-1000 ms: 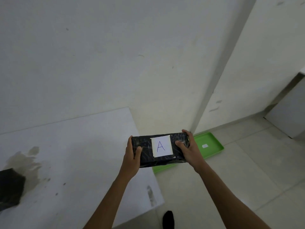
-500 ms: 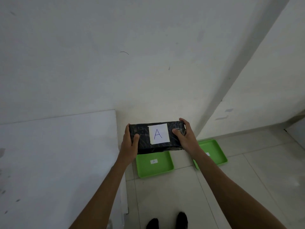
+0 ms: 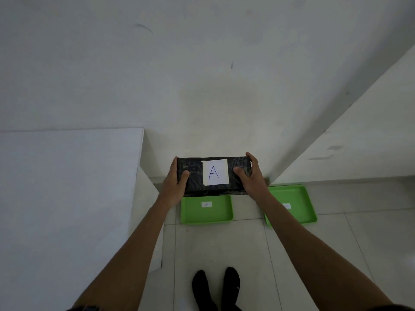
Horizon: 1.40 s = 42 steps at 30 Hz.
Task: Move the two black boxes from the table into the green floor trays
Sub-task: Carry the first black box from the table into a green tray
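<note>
A black box (image 3: 195, 178) with a white paper label marked "A" hangs in the air in front of me. My left hand (image 3: 175, 182) grips its left end and my right hand (image 3: 250, 178) grips its right end. Below it on the floor lie two green trays. The left tray (image 3: 208, 213) carries a small label marked "A" and sits right under the box. The right tray (image 3: 296, 205) is partly covered by my right forearm; its label is unreadable. The second black box is out of view.
The white table (image 3: 67, 198) fills the left side, its corner close to my left forearm. White walls meet in a corner behind the trays. My two feet in black socks (image 3: 215, 288) stand on the pale tiled floor before the trays.
I have turned right, away from the table, with the box in both hands. The second box on the table left the view. Both green trays and my feet came into view.
</note>
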Each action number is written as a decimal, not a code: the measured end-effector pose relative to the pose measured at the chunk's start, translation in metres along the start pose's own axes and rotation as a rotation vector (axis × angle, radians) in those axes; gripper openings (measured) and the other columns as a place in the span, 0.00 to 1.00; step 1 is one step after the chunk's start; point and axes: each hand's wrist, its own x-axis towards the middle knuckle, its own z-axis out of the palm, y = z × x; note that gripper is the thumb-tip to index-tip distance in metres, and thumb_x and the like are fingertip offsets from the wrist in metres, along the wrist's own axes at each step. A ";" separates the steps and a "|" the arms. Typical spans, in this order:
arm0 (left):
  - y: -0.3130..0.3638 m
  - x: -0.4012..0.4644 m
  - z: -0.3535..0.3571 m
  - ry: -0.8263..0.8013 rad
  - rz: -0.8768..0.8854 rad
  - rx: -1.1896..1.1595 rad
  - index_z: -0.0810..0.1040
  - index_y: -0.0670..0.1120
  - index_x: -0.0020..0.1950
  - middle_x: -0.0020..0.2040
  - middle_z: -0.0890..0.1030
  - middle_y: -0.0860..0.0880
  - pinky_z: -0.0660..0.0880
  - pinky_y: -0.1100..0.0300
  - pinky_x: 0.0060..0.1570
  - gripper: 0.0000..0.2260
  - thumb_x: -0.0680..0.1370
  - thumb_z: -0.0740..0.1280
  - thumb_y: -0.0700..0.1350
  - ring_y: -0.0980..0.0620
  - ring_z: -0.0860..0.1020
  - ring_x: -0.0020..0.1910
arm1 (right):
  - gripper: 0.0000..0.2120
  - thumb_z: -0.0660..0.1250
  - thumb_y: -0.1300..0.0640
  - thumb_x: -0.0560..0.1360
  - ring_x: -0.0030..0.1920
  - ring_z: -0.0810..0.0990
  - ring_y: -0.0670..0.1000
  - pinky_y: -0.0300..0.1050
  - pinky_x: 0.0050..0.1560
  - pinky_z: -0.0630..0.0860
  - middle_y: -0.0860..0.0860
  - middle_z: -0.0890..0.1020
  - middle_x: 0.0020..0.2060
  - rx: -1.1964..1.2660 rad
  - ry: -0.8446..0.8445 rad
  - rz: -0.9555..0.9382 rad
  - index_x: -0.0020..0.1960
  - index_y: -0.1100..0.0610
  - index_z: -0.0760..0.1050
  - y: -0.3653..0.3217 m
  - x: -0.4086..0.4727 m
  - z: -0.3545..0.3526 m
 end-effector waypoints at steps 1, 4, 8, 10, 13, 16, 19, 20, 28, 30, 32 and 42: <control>-0.009 0.010 0.006 -0.007 -0.017 0.001 0.48 0.49 0.82 0.78 0.66 0.45 0.69 0.44 0.72 0.30 0.83 0.57 0.52 0.43 0.70 0.74 | 0.33 0.68 0.54 0.80 0.46 0.85 0.39 0.37 0.45 0.84 0.49 0.82 0.56 -0.002 -0.006 0.018 0.80 0.51 0.56 0.011 0.010 0.002; -0.049 0.045 0.026 -0.036 -0.062 -0.012 0.51 0.49 0.81 0.76 0.68 0.42 0.70 0.43 0.71 0.29 0.83 0.59 0.50 0.42 0.71 0.73 | 0.36 0.68 0.53 0.80 0.54 0.82 0.48 0.44 0.54 0.82 0.55 0.78 0.64 -0.053 -0.013 0.067 0.82 0.51 0.53 0.054 0.044 0.013; -0.128 0.098 0.067 -0.055 -0.125 -0.006 0.56 0.47 0.80 0.70 0.71 0.36 0.74 0.41 0.67 0.28 0.82 0.61 0.47 0.38 0.75 0.67 | 0.38 0.69 0.53 0.80 0.61 0.79 0.57 0.49 0.57 0.82 0.60 0.73 0.68 -0.146 0.015 0.121 0.83 0.52 0.52 0.142 0.096 0.036; -0.175 0.123 0.090 -0.057 -0.163 -0.007 0.55 0.49 0.81 0.71 0.70 0.37 0.74 0.42 0.67 0.28 0.82 0.61 0.47 0.40 0.75 0.67 | 0.38 0.67 0.55 0.80 0.67 0.74 0.62 0.60 0.68 0.76 0.62 0.72 0.69 -0.174 -0.005 0.152 0.84 0.52 0.51 0.195 0.123 0.050; -0.256 0.161 0.131 -0.081 -0.194 0.001 0.58 0.48 0.79 0.72 0.69 0.38 0.72 0.42 0.69 0.26 0.82 0.59 0.46 0.39 0.73 0.70 | 0.38 0.66 0.57 0.80 0.68 0.74 0.64 0.62 0.69 0.74 0.63 0.71 0.69 -0.204 -0.024 0.194 0.84 0.53 0.51 0.280 0.159 0.075; -0.334 0.195 0.174 -0.085 -0.223 0.024 0.58 0.48 0.79 0.73 0.70 0.41 0.72 0.50 0.67 0.25 0.82 0.59 0.44 0.44 0.72 0.69 | 0.37 0.67 0.56 0.80 0.67 0.74 0.65 0.64 0.68 0.74 0.63 0.70 0.69 -0.265 -0.042 0.218 0.83 0.55 0.51 0.363 0.191 0.098; -0.405 0.227 0.216 -0.119 -0.267 0.040 0.54 0.48 0.81 0.76 0.69 0.43 0.72 0.50 0.67 0.28 0.82 0.60 0.45 0.44 0.72 0.71 | 0.38 0.67 0.58 0.81 0.70 0.72 0.65 0.64 0.69 0.73 0.63 0.69 0.73 -0.311 -0.056 0.240 0.83 0.57 0.50 0.440 0.226 0.117; -0.427 0.237 0.228 -0.131 -0.287 0.047 0.52 0.49 0.81 0.77 0.68 0.43 0.71 0.48 0.69 0.29 0.82 0.60 0.47 0.43 0.71 0.72 | 0.38 0.66 0.58 0.81 0.72 0.71 0.64 0.62 0.71 0.72 0.62 0.68 0.75 -0.326 -0.058 0.247 0.83 0.57 0.49 0.463 0.237 0.123; -0.535 0.292 0.286 -0.216 -0.392 0.074 0.42 0.52 0.81 0.81 0.60 0.44 0.66 0.43 0.74 0.35 0.81 0.60 0.49 0.41 0.66 0.76 | 0.32 0.63 0.60 0.82 0.67 0.77 0.65 0.55 0.62 0.77 0.62 0.74 0.71 -0.401 -0.075 0.340 0.81 0.62 0.53 0.585 0.289 0.163; -0.546 0.295 0.291 -0.231 -0.399 0.095 0.41 0.51 0.81 0.81 0.60 0.44 0.67 0.44 0.73 0.35 0.81 0.60 0.49 0.40 0.68 0.75 | 0.33 0.63 0.60 0.83 0.69 0.75 0.66 0.61 0.67 0.76 0.62 0.73 0.73 -0.431 -0.087 0.334 0.82 0.62 0.51 0.596 0.293 0.167; -0.548 0.295 0.293 -0.246 -0.403 0.098 0.42 0.52 0.81 0.81 0.60 0.45 0.69 0.45 0.71 0.35 0.82 0.61 0.49 0.41 0.69 0.73 | 0.34 0.62 0.59 0.83 0.69 0.75 0.67 0.64 0.67 0.75 0.63 0.71 0.74 -0.455 -0.103 0.336 0.83 0.60 0.48 0.600 0.294 0.167; -0.465 0.242 0.229 -0.260 -0.308 0.264 0.64 0.49 0.78 0.74 0.74 0.48 0.72 0.66 0.34 0.22 0.83 0.58 0.47 0.57 0.74 0.30 | 0.33 0.62 0.54 0.83 0.77 0.67 0.63 0.54 0.74 0.65 0.62 0.65 0.79 -0.641 -0.278 0.349 0.83 0.59 0.51 0.496 0.248 0.128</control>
